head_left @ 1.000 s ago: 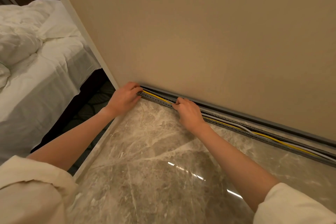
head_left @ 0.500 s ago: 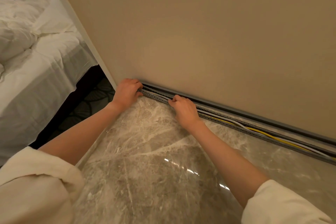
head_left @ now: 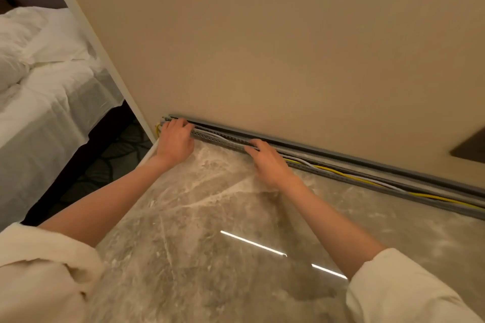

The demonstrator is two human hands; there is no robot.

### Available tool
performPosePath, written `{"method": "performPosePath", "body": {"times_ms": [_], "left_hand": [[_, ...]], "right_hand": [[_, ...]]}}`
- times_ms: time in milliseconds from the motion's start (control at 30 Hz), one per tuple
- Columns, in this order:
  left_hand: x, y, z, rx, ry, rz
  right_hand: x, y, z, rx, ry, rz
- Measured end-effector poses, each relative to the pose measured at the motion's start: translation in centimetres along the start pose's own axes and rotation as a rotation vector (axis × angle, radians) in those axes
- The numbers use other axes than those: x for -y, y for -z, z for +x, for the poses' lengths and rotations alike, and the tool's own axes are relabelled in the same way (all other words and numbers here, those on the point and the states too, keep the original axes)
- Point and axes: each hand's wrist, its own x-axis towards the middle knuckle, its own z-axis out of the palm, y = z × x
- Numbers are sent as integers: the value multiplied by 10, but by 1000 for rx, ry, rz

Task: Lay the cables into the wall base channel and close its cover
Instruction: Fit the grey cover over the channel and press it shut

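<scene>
Lying open — grey channel [head_left: 328,165] with yellow cable [head_left: 341,173], white cable [head_left: 301,161].

The person wears a cream-white garment of thick, soft cloth. The left sleeve [head_left: 39,265] at 8 o'clock is bunched in folds. The right sleeve [head_left: 401,294] at 4 o'clock is pushed up. Both forearms are bare.

The left hand [head_left: 175,140] has slid outward to the channel [head_left: 341,165] end near the wall corner, while the right hand [head_left: 267,162] presses farther along, hiding the yellow cable [head_left: 338,172] between them.
</scene>
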Motion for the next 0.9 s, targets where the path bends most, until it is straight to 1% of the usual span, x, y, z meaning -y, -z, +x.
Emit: {"method": "performPosePath", "body": {"times_ms": [167,300,500,600,667,767,900], "left_hand": [[-67,-2,-3,55,-137,-86],[-139,-3,1,85,-306,-161],[-248,2,-1,79,-489,-245],[-303,3,-1,107,-544,-259],[-337,3,0,130,-578,-252],[-378,1,-2,149,-590,-221],[-421,-8,-7,153,-548,-197]], "right_hand": [[-65,5,-95,-118,-274,-44],[-108,23,-161,-149,-453,-111],[-162,48,-242,-130,-547,-192],[-192,66,-280,-51,-610,-285],[-216,81,-300,-39,-643,-341],[-246,107,-322,-11,-674,-427],[-284,127,-351,15,-720,-474]]}}
